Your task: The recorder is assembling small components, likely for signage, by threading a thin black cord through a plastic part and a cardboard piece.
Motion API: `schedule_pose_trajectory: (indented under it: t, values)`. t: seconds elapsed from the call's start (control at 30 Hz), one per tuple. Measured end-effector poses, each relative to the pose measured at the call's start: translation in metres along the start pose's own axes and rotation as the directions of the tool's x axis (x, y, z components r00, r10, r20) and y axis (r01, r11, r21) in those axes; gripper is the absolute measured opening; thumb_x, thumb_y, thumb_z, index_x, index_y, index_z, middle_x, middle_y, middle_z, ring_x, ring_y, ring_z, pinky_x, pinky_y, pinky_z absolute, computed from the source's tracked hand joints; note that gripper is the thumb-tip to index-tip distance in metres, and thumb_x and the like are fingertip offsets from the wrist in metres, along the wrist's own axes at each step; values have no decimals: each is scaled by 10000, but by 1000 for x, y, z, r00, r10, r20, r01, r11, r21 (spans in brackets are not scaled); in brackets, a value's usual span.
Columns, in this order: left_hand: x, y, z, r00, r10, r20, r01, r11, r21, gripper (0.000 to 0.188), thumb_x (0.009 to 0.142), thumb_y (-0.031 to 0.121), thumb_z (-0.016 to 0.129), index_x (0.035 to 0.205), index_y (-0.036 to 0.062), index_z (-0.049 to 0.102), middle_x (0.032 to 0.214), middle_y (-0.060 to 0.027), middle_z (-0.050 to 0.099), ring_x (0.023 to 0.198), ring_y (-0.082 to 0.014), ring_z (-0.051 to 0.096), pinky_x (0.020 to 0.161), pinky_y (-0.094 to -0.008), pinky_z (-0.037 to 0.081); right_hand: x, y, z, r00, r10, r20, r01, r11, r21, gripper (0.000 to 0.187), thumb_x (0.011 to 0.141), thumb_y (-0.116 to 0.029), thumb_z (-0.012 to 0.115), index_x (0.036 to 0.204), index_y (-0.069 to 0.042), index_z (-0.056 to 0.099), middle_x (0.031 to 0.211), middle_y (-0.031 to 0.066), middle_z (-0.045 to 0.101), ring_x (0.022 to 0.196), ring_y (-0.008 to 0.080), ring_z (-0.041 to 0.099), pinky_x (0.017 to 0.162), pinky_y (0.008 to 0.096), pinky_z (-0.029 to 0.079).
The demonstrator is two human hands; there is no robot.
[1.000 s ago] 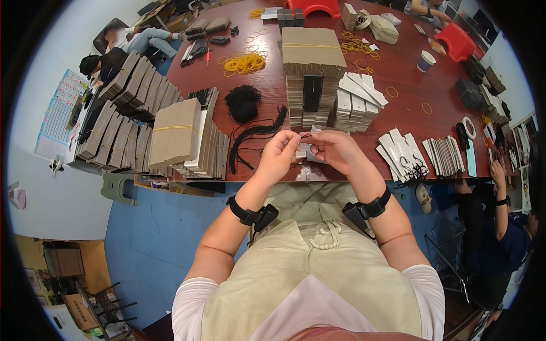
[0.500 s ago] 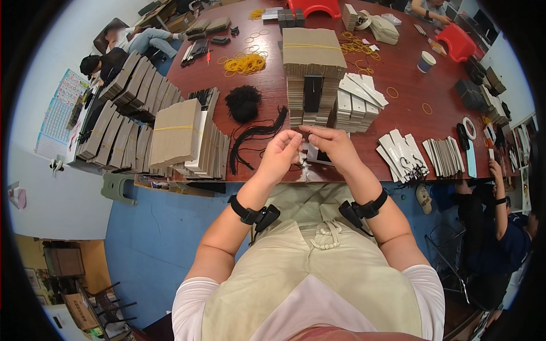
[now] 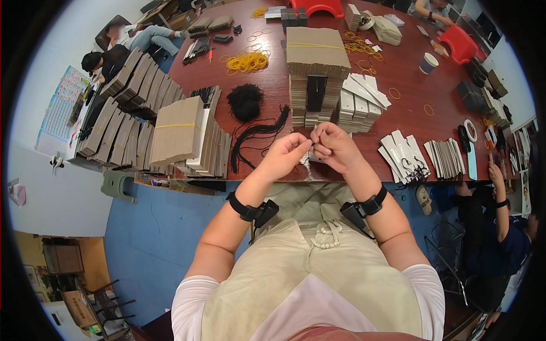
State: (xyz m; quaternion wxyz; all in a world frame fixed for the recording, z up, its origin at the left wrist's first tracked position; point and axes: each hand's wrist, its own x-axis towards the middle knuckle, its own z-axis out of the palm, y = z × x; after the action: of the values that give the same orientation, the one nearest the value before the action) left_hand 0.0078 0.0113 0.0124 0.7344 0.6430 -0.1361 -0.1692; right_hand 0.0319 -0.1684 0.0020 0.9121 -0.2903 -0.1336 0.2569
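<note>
My left hand (image 3: pixel 286 155) and my right hand (image 3: pixel 338 149) meet at the fingertips above the table's near edge. Both are closed in a pinch; what lies between the fingers is too small to make out. A white piece under them is mostly hidden. Left of my hands lies a bundle of black cords (image 3: pixel 263 134), with a fluffy black clump of thread (image 3: pixel 245 102) behind it. Straight ahead stands a tall stack of brown cards (image 3: pixel 317 46), bound with a yellow rubber band. White tags (image 3: pixel 357 112) are piled beside it.
At left, banded brown card stacks (image 3: pixel 177 129) line the table edge. White tags with black strings (image 3: pixel 402 152) and a row of tags (image 3: pixel 445 158) lie right. Farther back are yellow rubber bands (image 3: pixel 248 61), a paper cup (image 3: pixel 428 63) and a red stool (image 3: pixel 459 44). Other people sit around.
My right hand has curled its fingers and turned upward, where before they stretched out toward the left. My left hand has shifted slightly right, its fingertips now against the right hand's.
</note>
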Motion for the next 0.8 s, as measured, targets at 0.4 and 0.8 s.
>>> schedule_pose_trajectory:
  t: [0.4, 0.8]
  values:
    - [9, 22, -8, 901, 413, 129, -398, 674, 622, 112, 799, 38, 615, 895, 9, 565, 892, -78, 502, 823, -179, 511, 703, -256, 424, -5, 0, 19, 974, 154, -164, -219, 821, -527, 102, 844, -14, 593, 928, -48, 547, 752, 22, 608, 504, 14, 400, 429, 169, 255]
    - [1, -10, -6, 982, 152, -114, -147, 988, 48, 91, 885, 48, 574, 968, 11, 574, 882, -5, 587, 776, -70, 533, 697, -214, 438, -4, 5, 3, 983, 137, -119, -160, 963, -217, 102, 869, -42, 583, 934, -83, 517, 751, 59, 585, 470, 31, 354, 418, 175, 247]
